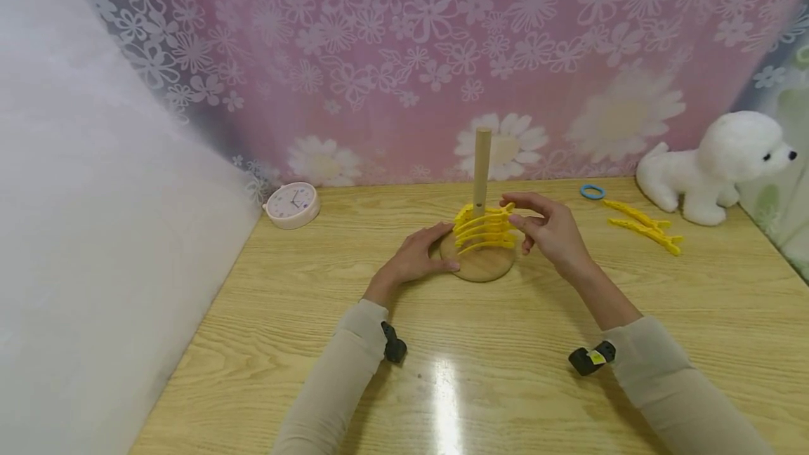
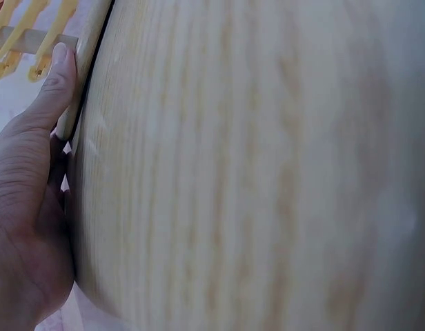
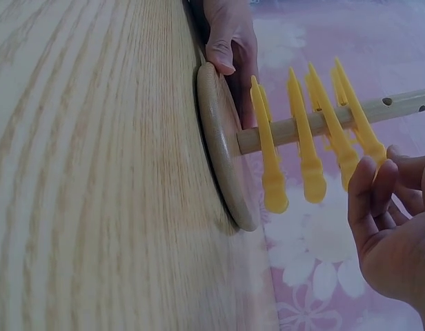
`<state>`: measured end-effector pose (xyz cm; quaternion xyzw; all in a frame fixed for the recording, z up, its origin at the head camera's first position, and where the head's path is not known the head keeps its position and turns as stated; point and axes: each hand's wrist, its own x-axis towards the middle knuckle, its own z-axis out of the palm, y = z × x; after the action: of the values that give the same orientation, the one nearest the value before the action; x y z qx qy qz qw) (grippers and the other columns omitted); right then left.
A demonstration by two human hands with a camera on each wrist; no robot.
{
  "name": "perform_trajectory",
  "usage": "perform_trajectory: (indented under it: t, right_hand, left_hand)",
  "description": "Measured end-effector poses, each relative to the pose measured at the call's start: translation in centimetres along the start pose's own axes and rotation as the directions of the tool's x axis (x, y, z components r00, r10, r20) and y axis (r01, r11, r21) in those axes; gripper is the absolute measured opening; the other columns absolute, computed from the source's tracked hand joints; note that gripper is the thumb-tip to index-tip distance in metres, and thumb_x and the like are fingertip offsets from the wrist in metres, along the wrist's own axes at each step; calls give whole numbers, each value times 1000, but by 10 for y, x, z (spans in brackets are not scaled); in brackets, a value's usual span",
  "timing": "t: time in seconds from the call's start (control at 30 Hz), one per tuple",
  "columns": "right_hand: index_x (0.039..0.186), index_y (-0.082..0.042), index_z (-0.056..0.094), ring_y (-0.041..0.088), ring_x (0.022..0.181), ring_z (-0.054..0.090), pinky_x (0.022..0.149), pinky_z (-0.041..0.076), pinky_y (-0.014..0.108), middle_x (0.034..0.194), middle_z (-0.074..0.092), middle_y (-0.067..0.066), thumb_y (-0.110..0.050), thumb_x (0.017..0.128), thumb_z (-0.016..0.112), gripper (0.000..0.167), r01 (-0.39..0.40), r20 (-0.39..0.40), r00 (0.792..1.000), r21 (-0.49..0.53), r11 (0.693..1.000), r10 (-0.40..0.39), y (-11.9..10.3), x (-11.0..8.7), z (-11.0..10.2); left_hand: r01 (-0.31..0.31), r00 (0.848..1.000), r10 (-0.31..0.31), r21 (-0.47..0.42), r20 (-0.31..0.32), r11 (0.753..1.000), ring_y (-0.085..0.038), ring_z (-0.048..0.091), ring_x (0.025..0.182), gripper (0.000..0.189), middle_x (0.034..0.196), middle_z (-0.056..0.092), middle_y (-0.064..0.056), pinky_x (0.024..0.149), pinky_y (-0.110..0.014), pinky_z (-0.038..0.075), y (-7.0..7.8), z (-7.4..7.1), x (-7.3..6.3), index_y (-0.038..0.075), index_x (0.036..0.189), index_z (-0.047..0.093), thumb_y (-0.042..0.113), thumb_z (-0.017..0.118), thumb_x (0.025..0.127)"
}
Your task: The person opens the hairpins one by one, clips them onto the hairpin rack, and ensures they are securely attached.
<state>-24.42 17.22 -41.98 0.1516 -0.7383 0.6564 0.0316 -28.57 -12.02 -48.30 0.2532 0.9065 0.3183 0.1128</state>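
Note:
A round wooden base (image 1: 483, 271) with an upright wooden pole (image 1: 482, 167) stands on the table. Several yellow plastic clips (image 3: 305, 148) are stacked along the lower pole, spaced apart and set crosswise to it. My left hand (image 1: 413, 255) holds the base at its left edge, with the thumb (image 2: 57, 86) lying on the rim. At the right of the stack, my right hand (image 1: 553, 234) pinches the end of the topmost clip (image 3: 364, 127) between thumb and fingers. The pole has small holes above the clips.
Two more yellow clips (image 1: 647, 234) lie on the table to the right, near a blue ring (image 1: 593, 192). A white toy dog (image 1: 695, 170) sits at the far right. Back left is a pink round clock (image 1: 293, 205). A pink flowered curtain (image 1: 379, 55) hangs behind the table.

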Motion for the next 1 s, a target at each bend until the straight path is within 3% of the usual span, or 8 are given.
perform_trajectory:
  t: [0.27,0.4,0.6,0.73,0.83,1.0]
  right_hand:
    - [145,-11,62,21,51,53,51,56,28,132,69,-1,-14,103,67,42,-6,-23,1000,-4,1000,6,5,-18,-30]
    - [146,-13,61,20,53,55,53,57,28,131,69,-4,-17,104,67,43,-71,-45,997,-23,997,70,14,-27,-54]
    - [138,-21,65,14,55,56,56,58,27,120,70,-16,-24,102,69,36,-231,-148,963,-41,972,223,30,-38,-96]
    - [126,-31,67,11,56,59,56,58,24,113,69,-25,-21,102,70,27,-269,-209,946,-72,961,249,34,-44,-119]
    - [119,-38,66,10,57,60,55,57,23,109,68,-29,-16,101,70,29,-285,-242,935,-85,955,258,38,-48,-136]
    - [126,-33,66,12,57,61,55,57,25,106,64,-35,-21,99,73,30,-356,-292,905,-124,926,309,48,-60,-168]
  left_hand:
    - [-15,1000,15,3,-2,1000,-28,23,158,90,171,27,1,127,-53,20,0,3,1,33,166,28,54,75,93]
    - [-15,1000,15,2,-3,1000,-28,22,158,90,171,27,0,127,-53,19,1,2,1,33,166,28,54,75,92]
    - [-14,1000,14,3,1,1000,-28,22,158,90,172,27,1,127,-54,20,-2,0,2,33,166,28,56,75,92]
    - [-10,1000,10,5,-3,1000,-28,22,158,90,172,27,1,127,-54,19,-3,0,1,33,166,28,56,75,92]
    - [-8,1000,8,5,-7,1000,-28,22,158,90,171,27,1,127,-53,19,-3,0,1,33,166,29,55,75,92]
    - [-13,1000,13,6,-4,1000,-28,22,158,90,171,27,1,127,-53,18,-3,1,1,33,166,28,56,75,92]
